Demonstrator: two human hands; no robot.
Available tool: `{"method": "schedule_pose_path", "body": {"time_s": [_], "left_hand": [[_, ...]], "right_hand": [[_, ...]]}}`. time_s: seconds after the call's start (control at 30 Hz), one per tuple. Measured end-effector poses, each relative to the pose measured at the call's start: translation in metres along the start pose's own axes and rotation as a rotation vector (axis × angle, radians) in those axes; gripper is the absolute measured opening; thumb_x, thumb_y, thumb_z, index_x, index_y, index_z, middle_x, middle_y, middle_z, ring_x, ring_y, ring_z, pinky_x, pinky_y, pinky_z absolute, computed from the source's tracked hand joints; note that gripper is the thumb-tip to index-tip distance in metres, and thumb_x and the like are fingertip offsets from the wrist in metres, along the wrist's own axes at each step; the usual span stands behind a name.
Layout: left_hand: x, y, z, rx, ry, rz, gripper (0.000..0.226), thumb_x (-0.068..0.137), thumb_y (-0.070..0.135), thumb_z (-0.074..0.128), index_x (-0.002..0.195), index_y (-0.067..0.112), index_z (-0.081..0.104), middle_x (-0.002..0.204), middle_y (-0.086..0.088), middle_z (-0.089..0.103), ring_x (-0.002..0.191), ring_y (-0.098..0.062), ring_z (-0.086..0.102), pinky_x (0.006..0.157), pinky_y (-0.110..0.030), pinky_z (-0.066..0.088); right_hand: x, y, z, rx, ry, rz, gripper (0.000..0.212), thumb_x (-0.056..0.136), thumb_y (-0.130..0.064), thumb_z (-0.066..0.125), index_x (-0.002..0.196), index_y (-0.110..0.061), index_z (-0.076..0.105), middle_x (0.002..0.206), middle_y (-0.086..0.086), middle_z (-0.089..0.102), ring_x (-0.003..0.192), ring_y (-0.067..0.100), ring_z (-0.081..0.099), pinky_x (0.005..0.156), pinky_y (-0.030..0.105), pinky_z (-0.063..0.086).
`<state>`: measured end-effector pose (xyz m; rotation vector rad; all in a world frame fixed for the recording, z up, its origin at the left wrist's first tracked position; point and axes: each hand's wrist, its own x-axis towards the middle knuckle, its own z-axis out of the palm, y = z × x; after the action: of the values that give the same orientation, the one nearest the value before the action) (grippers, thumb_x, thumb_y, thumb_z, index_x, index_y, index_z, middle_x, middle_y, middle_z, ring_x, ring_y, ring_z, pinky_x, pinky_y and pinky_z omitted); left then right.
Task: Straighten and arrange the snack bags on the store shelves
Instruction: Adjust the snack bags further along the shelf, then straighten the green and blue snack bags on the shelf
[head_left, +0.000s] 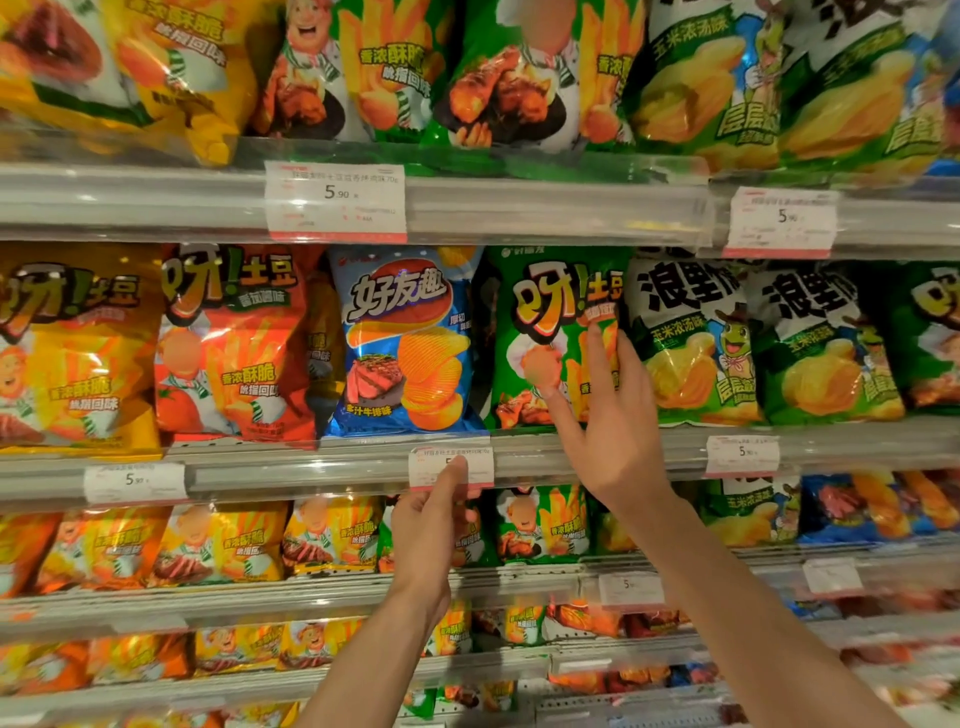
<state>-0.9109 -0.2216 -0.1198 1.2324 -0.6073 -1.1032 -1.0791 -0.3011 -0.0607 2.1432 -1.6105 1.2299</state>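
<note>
The right hand (610, 415) is reaching up to the middle shelf (311, 470), fingers spread and released, lying flat against the front of the green bag (540, 322); the fingertips are touching its right edge, where it is meeting the white-and-green bag (685, 338) at its 3 o'clock. It is not gripping anything. The green bag is standing upright on that shelf, with the blue bag (405, 338) just beside it at 9 o'clock, then a red bag (234, 343) and a yellow bag (72, 348) farther toward 9.

The left hand (434, 525) is sitting at 7 o'clock from the right hand, loosely curled, its index finger pointing up and touching the price tag (475, 460) on the shelf's front rail. I cannot tell whether the thumb is pinching the tag as well.

Toward 12 o'clock, the upper shelf (519, 208) is carrying more green and yellow bags leaning over its rail. Toward 6 o'clock, lower shelves are holding rows of smaller bags, blurred.
</note>
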Motion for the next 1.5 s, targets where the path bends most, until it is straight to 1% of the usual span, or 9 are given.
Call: {"method": "schedule_pose_path", "body": {"time_s": [0.17,0.6,0.8,0.9,1.0,1.1,1.2,1.37,1.5], "left_hand": [[-0.001,0.005,0.001,0.026,0.012,-0.005,0.038,0.089,0.041,0.073,0.060,0.017,0.077,0.072,-0.006,0.074,0.063,-0.016,0.057,0.077,-0.037,0.049],[0.000,0.004,-0.006,0.047,-0.022,-0.015,0.062,0.088,0.050,0.071,0.082,-0.012,0.070,0.072,-0.012,0.065,0.063,-0.021,0.052,0.071,-0.037,0.048],[0.000,0.006,-0.012,0.134,-0.068,-0.009,0.053,0.091,0.051,0.068,0.079,0.000,0.076,0.065,-0.013,0.066,0.063,-0.024,0.057,0.064,-0.039,0.045],[-0.003,0.005,-0.024,0.229,-0.176,0.061,0.038,0.097,0.044,0.062,0.098,0.008,0.075,0.086,-0.007,0.077,0.077,-0.023,0.070,0.073,-0.037,0.055],[-0.012,0.001,-0.037,0.413,-0.298,0.160,0.030,0.098,0.035,0.062,0.116,0.012,0.066,0.107,0.001,0.071,0.093,-0.012,0.067,0.077,-0.011,0.049],[-0.021,-0.013,-0.056,0.676,-0.394,0.283,0.054,0.092,0.058,0.059,0.138,0.029,0.057,0.128,0.013,0.063,0.114,0.002,0.060,0.094,-0.016,0.048],[-0.032,-0.028,-0.067,0.801,-0.458,0.349,0.077,0.083,0.081,0.047,0.145,0.035,0.051,0.140,0.019,0.055,0.127,0.002,0.053,0.110,-0.029,0.044],[-0.054,-0.050,-0.063,0.830,-0.408,0.326,0.076,0.082,0.081,0.047,0.145,0.040,0.048,0.142,0.021,0.055,0.125,0.001,0.055,0.106,-0.035,0.049],[-0.071,-0.064,-0.035,0.822,-0.372,0.297,0.066,0.084,0.079,0.049,0.142,0.047,0.046,0.140,0.023,0.056,0.124,0.000,0.056,0.106,-0.040,0.049]], "right_hand": [[-0.003,-0.004,0.005,0.024,0.000,0.015,0.075,0.101,-0.054,0.042,0.161,-0.018,0.017,0.162,0.025,0.023,0.149,0.040,0.024,0.118,0.051,0.028],[-0.007,-0.001,0.011,0.094,0.059,-0.015,0.072,0.102,-0.046,0.052,0.157,-0.007,0.027,0.157,0.031,0.031,0.148,0.043,0.030,0.114,0.058,0.036],[-0.029,-0.007,0.000,0.142,-0.065,0.098,0.083,0.101,-0.051,0.050,0.162,-0.014,0.008,0.168,0.018,0.013,0.156,0.029,0.009,0.126,0.047,0.015],[-0.058,-0.006,-0.005,0.059,-0.146,0.124,0.082,0.100,-0.063,0.037,0.162,-0.022,0.004,0.170,0.010,0.004,0.157,0.022,0.001,0.126,0.040,0.008],[-0.092,-0.005,-0.009,0.058,-0.230,0.177,0.082,0.097,-0.069,0.032,0.162,-0.024,0.011,0.171,0.001,-0.001,0.157,0.014,-0.006,0.126,0.038,0.006],[-0.128,-0.009,-0.017,0.131,-0.317,0.207,0.076,0.098,-0.065,0.038,0.161,-0.034,0.008,0.170,-0.012,-0.008,0.155,0.005,-0.008,0.124,0.035,0.011],[-0.159,-0.009,-0.030,0.208,-0.464,0.310,0.076,0.095,-0.063,0.042,0.157,-0.044,0.002,0.165,-0.022,-0.002,0.147,-0.007,-0.001,0.115,0.021,0.012],[-0.199,0.015,-0.042,0.320,-0.557,0.470,0.072,0.093,-0.062,0.048,0.155,-0.045,0.016,0.149,-0.027,0.031,0.125,-0.028,0.026,0.103,0.004,0.022],[-0.207,0.054,-0.050,0.378,-0.556,0.540,0.067,0.094,-0.054,0.055,0.154,-0.039,0.029,0.152,-0.016,0.043,0.137,-0.001,0.041,0.103,0.008,0.032]]}}
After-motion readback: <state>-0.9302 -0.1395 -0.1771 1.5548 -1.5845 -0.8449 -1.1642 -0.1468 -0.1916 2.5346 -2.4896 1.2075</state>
